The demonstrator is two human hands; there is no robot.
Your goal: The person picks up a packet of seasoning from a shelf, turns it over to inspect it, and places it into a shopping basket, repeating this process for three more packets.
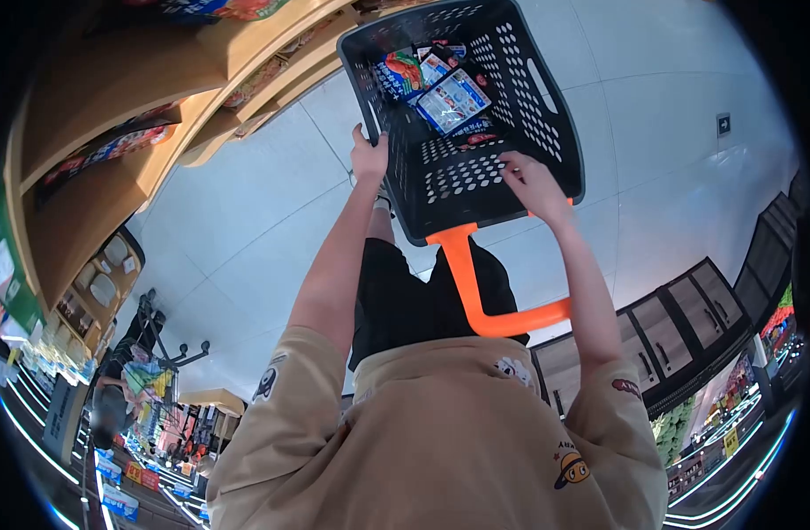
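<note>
A dark shopping basket (559, 172) with perforated walls and an orange handle (469, 281) is in front of my legs. Inside it, at the far end, lie several printed food packages: a blue and red one (399, 74) and a white and blue one (454, 101) on top. My left hand (369, 159) is at the basket's left rim, its thumb and fingers apart on either side of the edge. Over the near right part of the basket hangs my right hand (534, 185), its fingers loosely bent and apart, with nothing visible in them.
Wooden shelves (122, 84) with packaged goods curve along the left. Dark cabinets (661, 331) line the right side. At the lower left are another person (113, 406) and a loaded cart (153, 384). A grey tiled floor (263, 203) surrounds the basket.
</note>
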